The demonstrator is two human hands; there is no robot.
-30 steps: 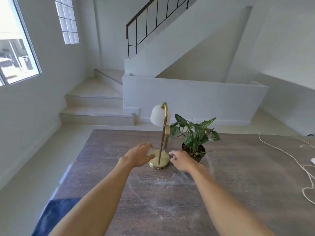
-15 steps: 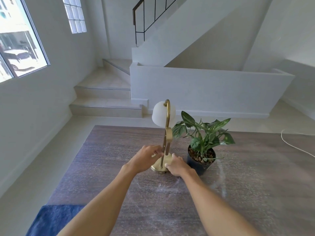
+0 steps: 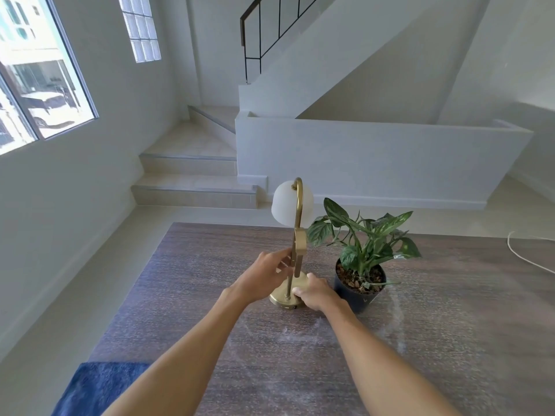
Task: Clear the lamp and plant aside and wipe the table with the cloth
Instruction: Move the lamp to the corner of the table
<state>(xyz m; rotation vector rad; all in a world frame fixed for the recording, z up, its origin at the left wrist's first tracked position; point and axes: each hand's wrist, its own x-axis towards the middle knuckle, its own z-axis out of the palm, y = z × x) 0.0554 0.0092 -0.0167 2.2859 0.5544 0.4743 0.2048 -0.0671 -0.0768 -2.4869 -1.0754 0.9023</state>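
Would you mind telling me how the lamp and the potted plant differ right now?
The lamp is brass with a white shade; the potted plant is green-leaved in a dark pot. The lamp stands taller than the plant. The left hand grips the lamp's stem and the right hand its base, while the plant is untouched. Both are upright, side by side on the table.

One desk carries one lamp and one potted plant. Two hands are in view, the left hand and the right hand. One blue cloth lies at the near left, one white cable at the far right.
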